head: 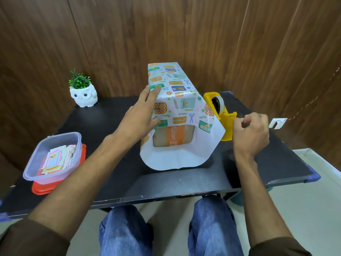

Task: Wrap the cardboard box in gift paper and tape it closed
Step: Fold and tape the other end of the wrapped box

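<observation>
Cardboard box (173, 138) draped in gift paper (175, 93) on the desk (166, 182).
Its left side is pressed by the flat, straight-fingered left hand (142, 115); the right hand (251, 132) is curled at the tape dispenser (226, 126) just beside it, and whether tape is pinched cannot be told.

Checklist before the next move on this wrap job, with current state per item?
1. Left hand presses gift paper onto cardboard box: ok.
2. Paper covers the top: ok.
3. Near end closed: not ok; cardboard shows and the paper flares open.
4. Tape strip in right hand: cannot tell; fingers curled beside the tape dispenser, no strip visible.
5. Seam overlap: cannot tell, out of view.
</observation>
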